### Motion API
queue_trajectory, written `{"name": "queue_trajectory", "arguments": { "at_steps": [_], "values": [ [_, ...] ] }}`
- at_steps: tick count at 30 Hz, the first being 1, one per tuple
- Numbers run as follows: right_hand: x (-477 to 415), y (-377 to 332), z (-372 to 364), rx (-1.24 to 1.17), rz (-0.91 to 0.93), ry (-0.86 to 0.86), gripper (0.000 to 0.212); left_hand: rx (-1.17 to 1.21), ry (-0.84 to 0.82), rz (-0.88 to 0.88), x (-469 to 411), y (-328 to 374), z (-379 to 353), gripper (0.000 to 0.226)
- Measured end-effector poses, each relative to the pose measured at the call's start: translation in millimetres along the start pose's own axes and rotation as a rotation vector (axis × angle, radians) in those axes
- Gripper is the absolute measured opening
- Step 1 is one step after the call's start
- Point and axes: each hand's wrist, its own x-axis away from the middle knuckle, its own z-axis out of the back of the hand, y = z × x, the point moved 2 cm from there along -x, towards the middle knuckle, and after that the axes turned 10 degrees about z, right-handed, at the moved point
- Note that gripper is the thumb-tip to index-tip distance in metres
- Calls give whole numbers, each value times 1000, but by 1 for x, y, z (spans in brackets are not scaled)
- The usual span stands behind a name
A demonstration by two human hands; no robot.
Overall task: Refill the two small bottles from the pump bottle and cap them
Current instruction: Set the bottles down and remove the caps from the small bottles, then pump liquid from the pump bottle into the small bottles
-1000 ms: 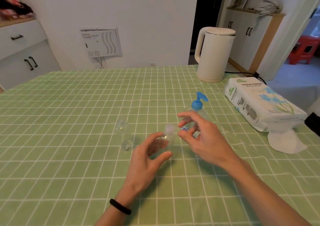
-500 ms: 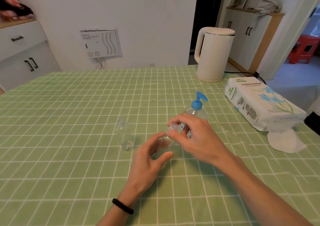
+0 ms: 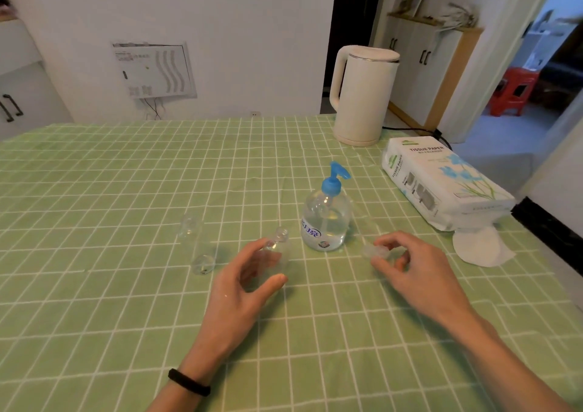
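The left hand (image 3: 249, 273) is cupping loosely around an uncapped small clear bottle (image 3: 277, 247) standing on the bench (image 3: 94, 285), while at 3 o'clock from it the right hand (image 3: 407, 263) is pinching its clear cap (image 3: 373, 251) low over the cloth. Uncapping seems to be the step; next calls for parking the cap and bringing the bottle's mouth under the spout. At 9 o'clock a second small bottle (image 3: 195, 244) is waiting. Beyond, the blue-topped pump bottle (image 3: 326, 219) is showing an unreadable label; farther, at 2 o'clock, a pack (image 3: 441, 187) is reading "TISSUE PAPER".
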Motion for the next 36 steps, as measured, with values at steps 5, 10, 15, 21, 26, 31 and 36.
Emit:
{"name": "queue_trajectory", "arguments": {
  "at_steps": [5,10,15,21,26,31,36],
  "values": [
    [0,16,-8,125,-66,8,19,0,1,-14,-1,-1,1,57],
    [-1,18,-10,151,-73,-64,34,-3,-7,-13,-1,-4,1,60],
    [-10,8,-3,120,-48,-42,65,-8,-6,1,-1,-7,2,61],
    [-62,-40,-12,-193,122,-90,93,4,-2,9,-2,-7,2,59],
    [-83,-50,-29,-301,134,-279,97,31,12,36,0,-4,3,61],
    [-74,-51,-36,-106,75,-114,76,49,19,51,0,-4,3,61],
    [-40,-69,-44,105,-30,56,86,53,21,37,1,-2,4,63]
  ]
}}
